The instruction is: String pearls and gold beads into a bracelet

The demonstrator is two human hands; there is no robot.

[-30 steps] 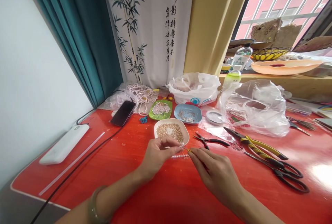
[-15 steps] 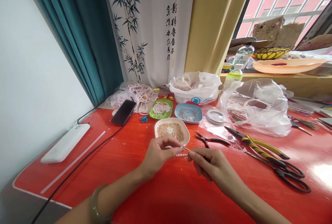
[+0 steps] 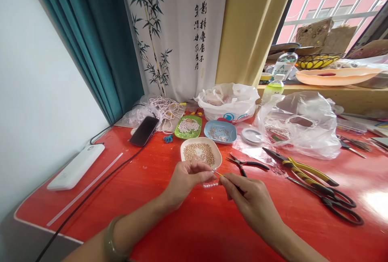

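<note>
My left hand (image 3: 187, 178) pinches a string of small white pearl beads (image 3: 210, 185) between thumb and fingertips. Part of the string hangs below the fingers, over the red table. My right hand (image 3: 249, 192) is closed on a thin tool (image 3: 218, 174) with a metal tip and a yellow part; its exact kind is too small to tell. The tip reaches to the beads at my left fingertips. Just beyond the hands is a pale dish (image 3: 182, 151) of gold beads (image 3: 198, 153).
Behind are a green dish (image 3: 197, 133) of pearl beads, a blue dish (image 3: 232, 134) of small metal pieces, and plastic bags (image 3: 306, 128). To the right lie small pliers (image 3: 253, 164), larger pliers (image 3: 303, 172) and scissors (image 3: 333, 204). A phone (image 3: 144, 131) and white power bank (image 3: 77, 167) are left.
My right hand has shifted slightly, with its fingers tucked in more. The hanging bead string sits a little lower and shows more. My left hand has hardly moved.
</note>
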